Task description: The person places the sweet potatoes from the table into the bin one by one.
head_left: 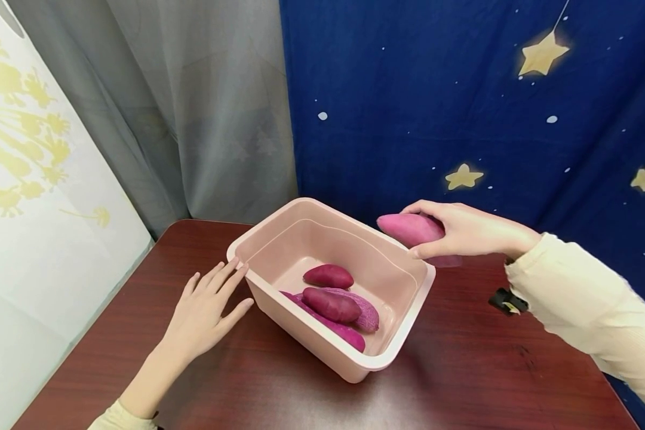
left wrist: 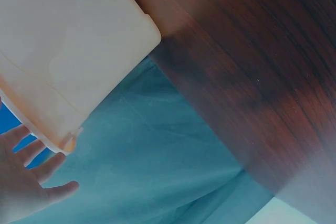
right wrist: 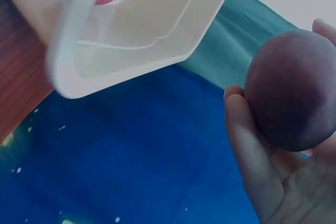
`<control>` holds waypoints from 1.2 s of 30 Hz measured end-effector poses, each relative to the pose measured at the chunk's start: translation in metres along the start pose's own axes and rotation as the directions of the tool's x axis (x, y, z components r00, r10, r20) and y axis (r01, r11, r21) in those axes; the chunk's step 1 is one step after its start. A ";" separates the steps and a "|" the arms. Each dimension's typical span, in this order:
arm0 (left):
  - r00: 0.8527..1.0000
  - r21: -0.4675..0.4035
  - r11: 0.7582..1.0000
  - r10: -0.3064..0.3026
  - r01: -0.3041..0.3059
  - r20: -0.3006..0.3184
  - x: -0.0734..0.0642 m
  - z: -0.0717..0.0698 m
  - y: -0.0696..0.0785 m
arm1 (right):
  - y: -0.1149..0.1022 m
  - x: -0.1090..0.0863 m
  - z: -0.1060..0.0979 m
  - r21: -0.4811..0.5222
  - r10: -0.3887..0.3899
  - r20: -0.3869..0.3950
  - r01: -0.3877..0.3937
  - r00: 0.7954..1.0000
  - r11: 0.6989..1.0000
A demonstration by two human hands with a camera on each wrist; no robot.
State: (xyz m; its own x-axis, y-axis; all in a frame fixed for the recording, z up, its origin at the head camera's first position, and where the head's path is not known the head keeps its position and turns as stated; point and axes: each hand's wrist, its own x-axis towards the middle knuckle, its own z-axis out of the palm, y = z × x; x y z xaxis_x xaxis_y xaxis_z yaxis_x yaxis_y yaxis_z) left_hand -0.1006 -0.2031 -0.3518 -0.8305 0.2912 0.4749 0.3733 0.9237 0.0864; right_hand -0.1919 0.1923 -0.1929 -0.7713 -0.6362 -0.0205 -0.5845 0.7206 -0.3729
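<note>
A purple-skinned sweet potato (head_left: 410, 228) is in the grip of my right hand (head_left: 470, 230), raised beside the far right rim of a pink plastic bin (head_left: 295, 322). In the right wrist view its rounded end (right wrist: 294, 90) shows, with thumb and fingers around it. Several more sweet potatoes lie inside the bin: one dark red one (head_left: 329, 276) by itself, and another (head_left: 333, 305) on top of the others. At the bin's left corner, my left hand (head_left: 199, 313) has its fingers spread and straight, fingertips right at the rim (left wrist: 44, 140).
The bin stands on a dark reddish wooden table (head_left: 489, 364). A blue star-patterned curtain (head_left: 387, 119) and a grey curtain (head_left: 220, 119) hang behind it. To the left is a white panel with a yellow dandelion print (head_left: 75, 239). A black wrist device (head_left: 507, 301) shows below the right sleeve.
</note>
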 end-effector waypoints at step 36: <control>1.000 -0.005 1.000 0.005 -0.005 -0.007 -0.001 0.000 0.001 | -0.032 0.102 0.049 0.204 0.003 0.115 -0.026 0.993 0.979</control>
State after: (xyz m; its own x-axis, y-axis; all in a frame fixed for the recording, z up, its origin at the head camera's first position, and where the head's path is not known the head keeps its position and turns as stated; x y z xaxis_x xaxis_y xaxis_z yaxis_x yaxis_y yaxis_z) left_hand -0.0989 -0.2028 -0.3520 -0.8256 0.2940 0.4816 0.3794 0.9210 0.0882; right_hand -0.2396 0.0904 -0.2285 -0.7388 -0.6617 -0.1278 -0.5002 0.6655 -0.5540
